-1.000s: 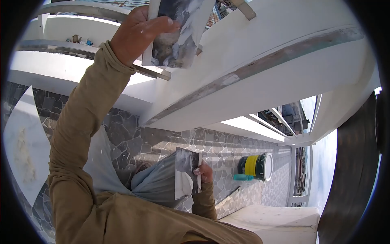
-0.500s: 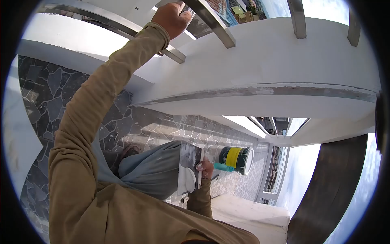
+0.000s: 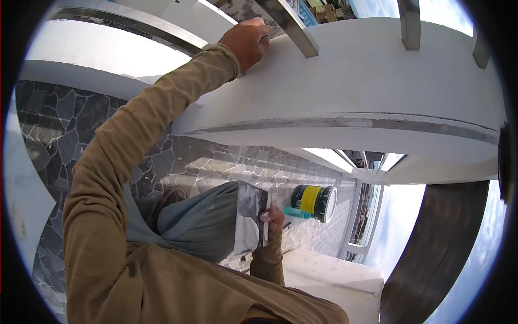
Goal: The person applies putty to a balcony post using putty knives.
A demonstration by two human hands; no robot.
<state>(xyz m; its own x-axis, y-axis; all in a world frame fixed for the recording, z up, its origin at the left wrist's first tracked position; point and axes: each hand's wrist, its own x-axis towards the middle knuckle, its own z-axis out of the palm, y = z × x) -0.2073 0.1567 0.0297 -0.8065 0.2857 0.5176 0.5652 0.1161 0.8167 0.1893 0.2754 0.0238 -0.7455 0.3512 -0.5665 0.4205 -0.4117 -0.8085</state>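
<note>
Stretched out to the white curved wall (image 3: pixel 361 70), my left hand (image 3: pixel 250 43) is closed round a putty knife, mostly hidden behind the fingers. It is close to the wall's edge, beside a metal railing post (image 3: pixel 294 29). Lower down, in front of my trousers, my right hand (image 3: pixel 274 218) grips a wide putty blade (image 3: pixel 252 197). This flat metal sheet has a pale strip along the gripped edge. White putty (image 3: pixel 247 235) lies on its lower part, and grey smears cover the rest.
A dark green bucket (image 3: pixel 327 204) with a yellow label stands on the stone-paved floor (image 3: pixel 189 156), beside a turquoise cylinder (image 3: pixel 297 213). More metal posts (image 3: pixel 410 27) line the wall. A rough ledge (image 3: pixel 356 120) runs along it. A white block-like surface (image 3: pixel 329 275) is near my right arm.
My left hand has moved down and right in the view, from between the railing bars to the wall's edge. The right hand keeps the blade almost in the same place.
</note>
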